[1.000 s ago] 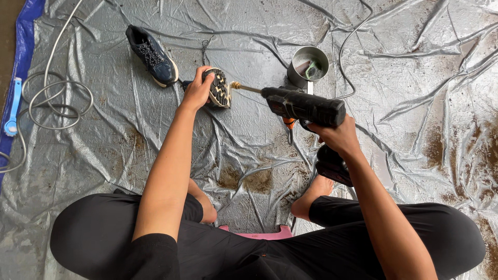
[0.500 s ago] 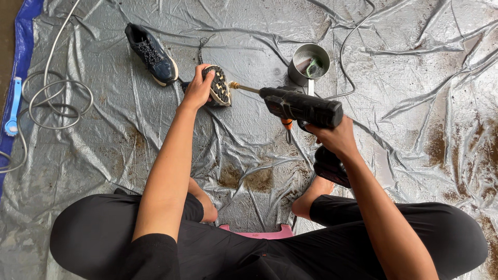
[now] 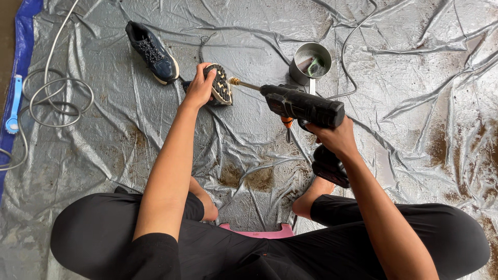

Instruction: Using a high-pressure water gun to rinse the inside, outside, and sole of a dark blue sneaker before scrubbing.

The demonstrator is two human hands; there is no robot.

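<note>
Grey tarp (image 3: 394,62) underfoot: left hand (image 3: 198,89) clamps a shoe (image 3: 220,85), sole up, at 11 o'clock; right hand (image 3: 334,136) grips the spray gun (image 3: 303,105). Rinsing underway; next, steady aim.

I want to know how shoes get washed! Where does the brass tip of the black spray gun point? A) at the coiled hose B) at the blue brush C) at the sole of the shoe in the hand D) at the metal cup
C: the black spray gun in the right hand aims its brass tip at the studded sole of the dark shoe, which the left hand holds on edge on the grey plastic sheet.
</note>
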